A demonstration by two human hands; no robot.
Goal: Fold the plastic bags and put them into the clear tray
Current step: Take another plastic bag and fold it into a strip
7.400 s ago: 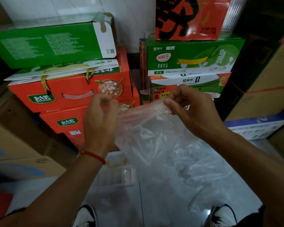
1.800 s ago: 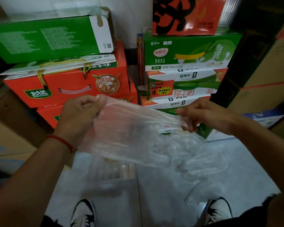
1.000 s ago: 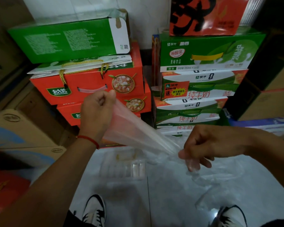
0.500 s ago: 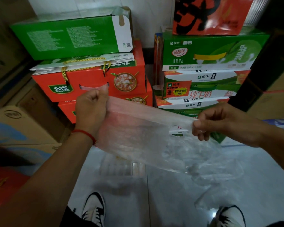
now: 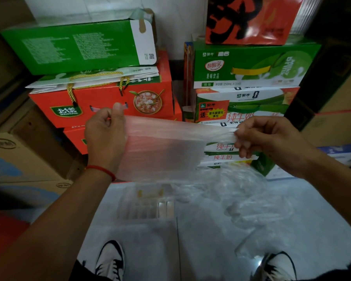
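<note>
A plastic bag [image 5: 162,147] is being stretched flat, pinched between left hand [image 5: 104,136] and right hand [image 5: 272,140]; edges should be kept aligned.

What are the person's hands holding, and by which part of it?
A plastic bag: left hand pinches its left end, right hand its gathered right end.

We see clear tray [image 5: 145,203] only as blur on floor; its far rim hidden behind plastic bag [image 5: 162,151]. We cannot count loose bags [image 5: 249,201] in crumpled heap. Both shoes [image 5: 109,258] cut by bottom edge. Left fingertips [image 5: 118,107] blurred.
</note>
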